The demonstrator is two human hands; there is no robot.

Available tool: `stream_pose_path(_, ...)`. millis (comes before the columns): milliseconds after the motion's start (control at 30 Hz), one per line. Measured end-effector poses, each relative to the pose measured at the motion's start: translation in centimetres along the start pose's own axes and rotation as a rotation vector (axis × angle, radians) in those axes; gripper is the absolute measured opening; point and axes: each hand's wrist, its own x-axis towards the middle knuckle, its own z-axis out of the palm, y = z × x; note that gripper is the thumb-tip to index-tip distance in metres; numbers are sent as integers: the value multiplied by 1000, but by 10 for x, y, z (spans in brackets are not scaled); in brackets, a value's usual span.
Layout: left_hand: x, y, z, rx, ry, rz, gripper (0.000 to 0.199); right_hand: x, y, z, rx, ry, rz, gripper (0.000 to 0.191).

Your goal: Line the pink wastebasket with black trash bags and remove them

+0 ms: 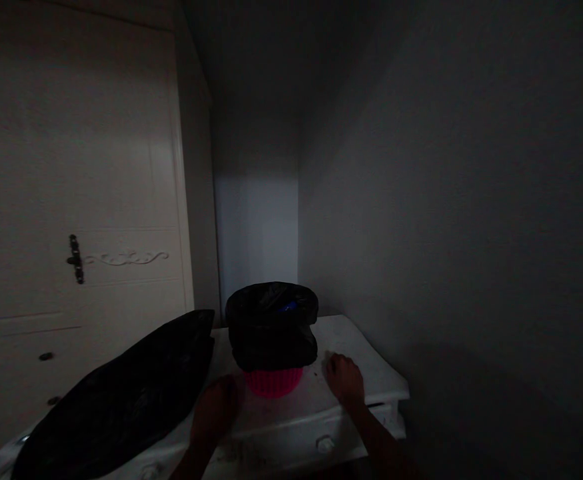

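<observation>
A pink ribbed basket stands on a white dresser, lined with a black plastic bag that folds over its rim. Something blue shows faintly inside the bag. My left hand is just left of the basket, beside a second black plastic bag spread over the dresser's left side. Its fingers are too dark and smeared to make out. Right of the basket and apart from it, my right hand is over the dresser top with its fingers curled in. Nothing shows in it.
A white wardrobe with a dark handle rises on the left. The grey wall borders the dresser on the right. Drawer knobs stick out of the dresser's front. The room is very dim.
</observation>
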Motion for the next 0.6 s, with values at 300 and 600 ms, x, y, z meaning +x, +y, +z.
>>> stream_pose_path(300,-4,6,-6,-32,-37,-42,36,1,3,2,27,10,-7,30)
stream_pose_path(600,-1,0,2,-11,2,-14,36,0,1,1,25,1,6,32)
